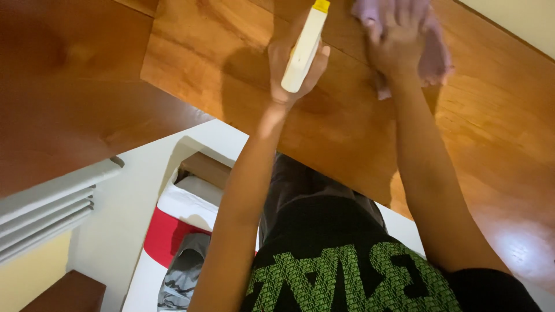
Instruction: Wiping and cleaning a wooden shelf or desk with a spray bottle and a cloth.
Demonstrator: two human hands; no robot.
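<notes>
Wrapped around one pale cream spray bottle [303, 51], the left hand [289, 69] has its fingers curled behind the body and its thumb pressed on the right side, so the bottle stands out at about twelve o'clock in the view with its yellow top cut off by the upper edge. Flat at one o'clock, the right hand [399, 40] lies palm-down on one lilac cloth [435, 55], fingers spread over it and pinning it to the wood; the cloth bunches out past the hand toward three o'clock, and its upper part leaves the picture. Largest of all is one glossy brown wooden surface [324, 133], filling the view from nine o'clock round to four o'clock, with a seam running across it from the top centre down toward the right and a bright glare patch at four o'clock. Two bare forearms rise from six o'clock to the hands, the left one crossing the wood's near edge. Below them sits the person's one black shirt with green print [358, 271]. At seven o'clock lies one white and red cushion-like thing [179, 222] on the pale floor, with one grey crumpled garment [184, 271] just beside it. At nine o'clock there is a stack of white slats [46, 211].
</notes>
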